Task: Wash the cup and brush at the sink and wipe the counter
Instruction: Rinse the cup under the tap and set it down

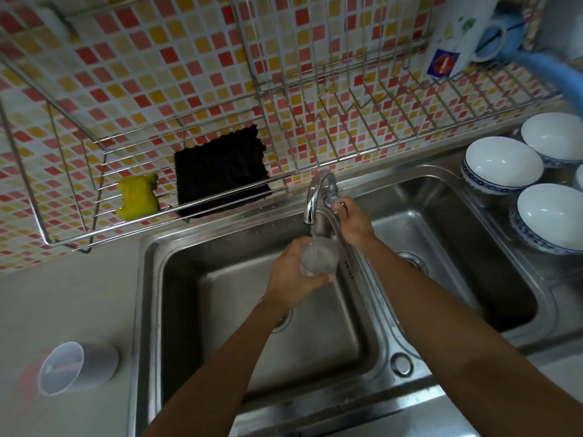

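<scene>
My left hand [291, 272] grips a clear cup [320, 255] over the left basin of the steel double sink [148, 279]. The cup sits directly under the spout of the chrome faucet [312, 203], and water runs into it. My right hand [351, 220] is closed on the faucet handle [331, 198] behind the spout. No brush can be made out. A yellow sponge [137, 197] and a dark cloth [220, 171] rest in the wire rack on the tiled wall.
A translucent plastic cup [75, 367] lies on its side on the counter, left of the sink. Three white bowls [501, 164] with blue rims stand right of the sink. A white mug [463, 33] sits on the upper wire rack [347, 127].
</scene>
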Motion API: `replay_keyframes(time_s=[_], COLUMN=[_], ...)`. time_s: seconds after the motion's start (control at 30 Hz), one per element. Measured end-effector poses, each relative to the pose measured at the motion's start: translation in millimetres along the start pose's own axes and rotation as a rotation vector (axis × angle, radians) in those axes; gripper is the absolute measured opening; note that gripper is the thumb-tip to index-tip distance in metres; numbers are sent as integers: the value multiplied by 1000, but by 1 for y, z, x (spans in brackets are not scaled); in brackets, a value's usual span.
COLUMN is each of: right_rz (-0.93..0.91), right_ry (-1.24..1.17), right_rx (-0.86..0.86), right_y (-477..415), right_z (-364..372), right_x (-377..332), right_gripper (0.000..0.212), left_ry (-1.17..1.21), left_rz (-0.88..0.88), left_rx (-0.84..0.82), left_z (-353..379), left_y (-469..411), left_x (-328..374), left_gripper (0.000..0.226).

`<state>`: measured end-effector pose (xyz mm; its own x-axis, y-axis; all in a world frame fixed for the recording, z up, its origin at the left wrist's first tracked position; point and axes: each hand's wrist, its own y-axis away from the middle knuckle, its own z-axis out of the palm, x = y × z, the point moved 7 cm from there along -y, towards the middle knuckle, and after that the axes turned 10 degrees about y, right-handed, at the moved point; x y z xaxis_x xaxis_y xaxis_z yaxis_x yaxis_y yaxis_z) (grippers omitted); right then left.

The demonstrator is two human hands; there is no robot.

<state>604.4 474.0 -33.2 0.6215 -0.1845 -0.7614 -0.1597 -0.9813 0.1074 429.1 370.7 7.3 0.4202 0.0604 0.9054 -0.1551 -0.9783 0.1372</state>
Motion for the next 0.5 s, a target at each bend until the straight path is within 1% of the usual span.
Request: replay_keyframes(time_s=[0.17, 0.27, 0.33, 0.4, 0.47, 0.5], right_rz=[-12, 30, 30, 23, 32, 11], right_ry=[25, 12, -38, -108, -100, -71], right_rx=[-11, -71, -65, 58, 221, 254], right_y=[1, 4, 17, 44, 84, 106], right_z=[-2, -2, -5, -14, -21, -18], right_x=[-1, -2, -4, -4, 1, 3], right_gripper=[27, 29, 32, 38, 34, 29], left_ry=[-13, 66, 128, 121, 27, -21], left_rz=[71, 74, 66, 66, 68, 64], left_rx=[8, 89, 154, 199, 224, 226], left_z=[-4, -13, -21, -31, -43, -49], left_y=[-2, 3, 9, 20, 36, 45], left_x=[6, 6, 0, -5, -11, -16], left_gripper=[76, 76, 75, 75, 78, 79])
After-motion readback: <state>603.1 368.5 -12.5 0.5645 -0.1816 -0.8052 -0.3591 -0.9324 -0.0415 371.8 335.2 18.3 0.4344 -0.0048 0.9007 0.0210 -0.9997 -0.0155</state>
